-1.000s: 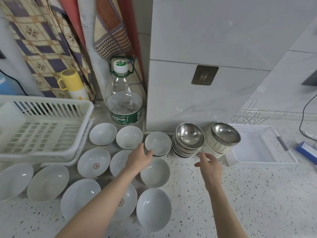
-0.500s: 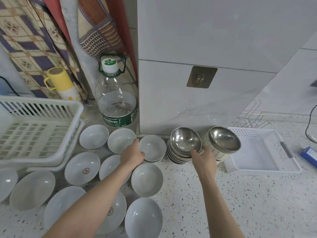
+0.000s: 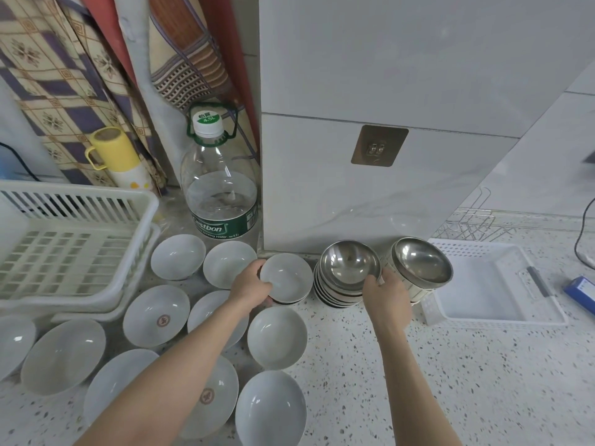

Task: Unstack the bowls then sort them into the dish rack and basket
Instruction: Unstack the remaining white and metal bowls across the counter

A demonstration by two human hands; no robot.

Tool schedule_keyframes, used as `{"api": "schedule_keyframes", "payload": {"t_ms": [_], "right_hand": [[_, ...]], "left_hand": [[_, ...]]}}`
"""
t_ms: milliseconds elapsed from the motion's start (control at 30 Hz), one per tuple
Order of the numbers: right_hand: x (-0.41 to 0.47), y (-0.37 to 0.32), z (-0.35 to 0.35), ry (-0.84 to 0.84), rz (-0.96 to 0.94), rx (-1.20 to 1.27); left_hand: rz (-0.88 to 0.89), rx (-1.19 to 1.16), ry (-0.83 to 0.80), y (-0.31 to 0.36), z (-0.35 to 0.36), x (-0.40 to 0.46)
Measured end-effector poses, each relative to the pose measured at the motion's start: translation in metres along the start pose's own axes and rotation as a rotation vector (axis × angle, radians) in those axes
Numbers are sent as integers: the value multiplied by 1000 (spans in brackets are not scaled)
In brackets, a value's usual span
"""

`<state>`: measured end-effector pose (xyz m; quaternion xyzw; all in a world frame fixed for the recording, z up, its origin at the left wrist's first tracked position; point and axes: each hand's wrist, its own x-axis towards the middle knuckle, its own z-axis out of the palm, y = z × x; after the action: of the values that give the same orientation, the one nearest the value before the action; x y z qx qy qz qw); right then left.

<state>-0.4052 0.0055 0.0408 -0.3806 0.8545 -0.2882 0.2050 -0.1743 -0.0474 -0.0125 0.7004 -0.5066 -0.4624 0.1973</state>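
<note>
Your left hand [image 3: 249, 284] grips the near-left rim of the white bowl [image 3: 286, 278] sitting just left of the steel bowl stack [image 3: 346, 273], thumb hooked over the rim (a darker bowl edge shows beneath it). Your right hand [image 3: 384, 289] pinches the near-right rim of that stack's top bowl, with the tilted second steel stack [image 3: 420, 265] just right of it. More white bowls [image 3: 277, 338] lie spread on the worktop [image 3: 450, 381] left of the stack; the dish rack [image 3: 64, 246] stands farther left and the white basket [image 3: 489, 284] to the right.

- Looks like a home kitchen: speckled stone counter [image 3: 450, 365] under grey wall tiles [image 3: 402, 59].
- White bowls [image 3: 277, 336] and steel bowls [image 3: 349, 265] spread out beside a dish rack [image 3: 64, 252].
- Big water bottle [image 3: 222, 194], yellow flask [image 3: 112, 152], possibly rolled mats [image 3: 180, 53] behind.
</note>
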Motion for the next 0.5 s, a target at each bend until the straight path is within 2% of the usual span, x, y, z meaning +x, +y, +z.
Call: {"api": "schedule_keyframes", "payload": {"t_ms": [167, 333, 400, 500], "right_hand": [[-2, -9, -5, -15, 17, 43], [-7, -15, -13, -15, -6, 93], [-10, -15, -17, -11, -28, 166], [-18, -17, -25, -19, -53, 415]], "left_hand": [[-91, -159, -10, 5, 0, -2], [-110, -242, -8, 11, -6, -9], [-99, -272, 5, 13, -11, -13], [-81, -319, 23, 14, -22, -19]]}}
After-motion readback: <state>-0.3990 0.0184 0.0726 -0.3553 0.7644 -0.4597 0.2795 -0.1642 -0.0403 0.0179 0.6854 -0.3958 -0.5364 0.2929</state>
